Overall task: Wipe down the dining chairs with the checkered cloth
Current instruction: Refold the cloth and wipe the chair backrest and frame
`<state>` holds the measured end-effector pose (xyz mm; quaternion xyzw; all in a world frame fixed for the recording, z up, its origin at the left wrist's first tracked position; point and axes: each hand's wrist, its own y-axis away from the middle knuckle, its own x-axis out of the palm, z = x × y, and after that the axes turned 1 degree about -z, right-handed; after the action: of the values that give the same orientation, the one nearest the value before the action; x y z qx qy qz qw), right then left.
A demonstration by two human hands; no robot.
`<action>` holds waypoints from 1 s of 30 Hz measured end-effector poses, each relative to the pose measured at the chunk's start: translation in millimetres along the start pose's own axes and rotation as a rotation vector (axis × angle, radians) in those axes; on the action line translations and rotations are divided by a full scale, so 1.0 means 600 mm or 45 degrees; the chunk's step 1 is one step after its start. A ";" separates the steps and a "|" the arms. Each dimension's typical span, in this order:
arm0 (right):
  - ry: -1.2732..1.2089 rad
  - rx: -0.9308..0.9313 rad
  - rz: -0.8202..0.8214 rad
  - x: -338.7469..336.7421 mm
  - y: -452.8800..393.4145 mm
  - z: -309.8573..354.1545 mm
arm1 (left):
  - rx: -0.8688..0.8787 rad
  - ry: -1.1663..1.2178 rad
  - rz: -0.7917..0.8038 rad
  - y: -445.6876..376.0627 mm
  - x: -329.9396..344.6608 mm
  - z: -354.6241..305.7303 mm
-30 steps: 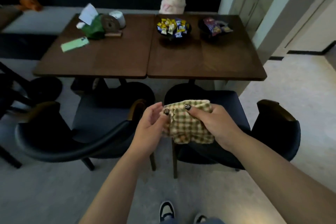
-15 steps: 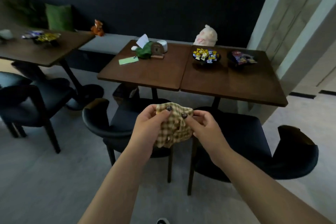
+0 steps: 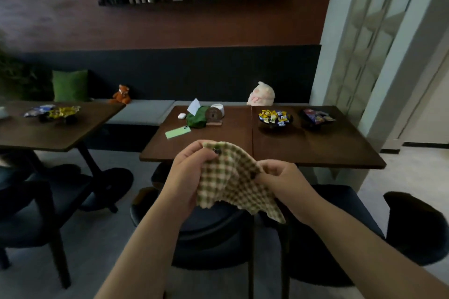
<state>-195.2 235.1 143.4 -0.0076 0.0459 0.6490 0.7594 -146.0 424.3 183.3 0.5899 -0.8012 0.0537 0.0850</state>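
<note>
Spanning dim dining room, dark wood table (image 3: 315, 150) (both hands' fingers pinching checkered cloth (image 3: 233, 182)) above dark chairs (image 3: 213, 238).

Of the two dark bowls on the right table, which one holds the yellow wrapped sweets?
The left bowl, the one nearer the table seam. Its sweets are mostly yellow; the right bowl holds red and purple packets.

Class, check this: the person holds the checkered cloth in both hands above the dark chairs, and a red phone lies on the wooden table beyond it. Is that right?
Not quite. The phone is light green, not red, as the head view shows. The rest stands: the left hand and right hand both hold the checkered cloth above the dark chairs, with the wooden table beyond.
</note>
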 end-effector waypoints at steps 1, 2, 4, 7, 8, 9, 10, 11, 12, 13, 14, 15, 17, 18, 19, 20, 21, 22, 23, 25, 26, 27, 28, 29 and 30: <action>0.068 -0.002 -0.028 0.011 -0.011 -0.001 | 0.015 -0.036 -0.002 -0.011 -0.023 -0.013; 0.127 -0.003 -0.032 0.020 -0.020 -0.004 | 0.033 -0.080 -0.006 -0.022 -0.044 -0.026; 0.179 0.001 0.013 0.036 -0.033 -0.010 | 0.060 -0.159 -0.024 -0.041 -0.084 -0.048; 0.215 0.009 0.046 0.050 -0.041 -0.024 | 0.059 -0.230 -0.069 -0.067 -0.133 -0.063; 0.211 -0.003 0.032 0.053 -0.044 -0.029 | 0.051 -0.268 -0.083 -0.075 -0.148 -0.064; 0.176 -0.027 0.004 0.055 -0.045 -0.030 | 0.044 -0.330 -0.104 -0.083 -0.161 -0.063; 0.111 -0.064 -0.033 0.054 -0.047 -0.028 | 0.043 -0.396 -0.129 -0.091 -0.173 -0.060; 0.017 -0.097 -0.068 0.053 -0.049 -0.022 | 0.047 -0.450 -0.154 -0.098 -0.184 -0.056; -0.100 -0.118 -0.081 0.051 -0.051 -0.013 | 0.051 -0.475 -0.172 -0.104 -0.192 -0.050; -0.234 -0.131 -0.070 0.049 -0.052 0.002 | 0.056 -0.468 -0.183 -0.109 -0.198 -0.043; -0.347 -0.150 -0.055 0.048 -0.055 0.017 | 0.060 -0.450 -0.195 -0.112 -0.200 -0.035; -0.406 -0.180 -0.041 0.048 -0.057 0.034 | 0.065 -0.448 -0.213 -0.114 -0.198 -0.026; -0.298 -0.311 -0.030 0.052 -0.059 0.067 | 0.074 -0.495 -0.260 -0.119 -0.189 -0.008; -0.159 -0.418 -0.014 0.054 -0.058 0.083 | 0.073 -0.542 -0.282 -0.123 -0.183 0.000; 0.008 -0.532 0.038 0.058 -0.055 0.098 | 0.066 -0.587 -0.299 -0.126 -0.177 0.007; 0.179 -0.627 0.127 0.062 -0.052 0.111 | 0.054 -0.608 -0.304 -0.130 -0.170 0.012; 0.329 -0.682 0.242 0.066 -0.049 0.121 | 0.024 -0.577 -0.302 -0.135 -0.162 0.013; 0.447 -0.695 0.372 0.071 -0.046 0.126 | -0.024 -0.473 -0.286 -0.135 -0.152 0.012; 0.537 -0.682 0.500 0.076 -0.043 0.127 | -0.082 -0.332 -0.262 -0.136 -0.141 0.008; 0.681 -0.638 0.683 0.084 -0.040 0.121 | -0.196 -0.076 -0.197 -0.130 -0.119 -0.003; 0.723 -0.612 0.724 0.086 -0.040 0.116 | -0.259 0.059 -0.142 -0.125 -0.109 -0.007; 0.737 -0.592 0.734 0.086 -0.041 0.111 | -0.314 0.206 -0.069 -0.120 -0.101 -0.008; 0.730 -0.576 0.717 0.084 -0.042 0.108 | -0.365 0.369 0.007 -0.113 -0.095 -0.008; 0.717 -0.564 0.675 0.081 -0.044 0.104 | -0.400 0.479 0.081 -0.103 -0.089 -0.008; 0.706 -0.560 0.617 0.078 -0.046 0.102 | -0.427 0.499 0.152 -0.094 -0.082 -0.006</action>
<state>-156.9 281.1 199.4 -0.3327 0.1093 0.7764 0.5240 -77.6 454.5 176.1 0.4977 -0.8004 0.0383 0.3319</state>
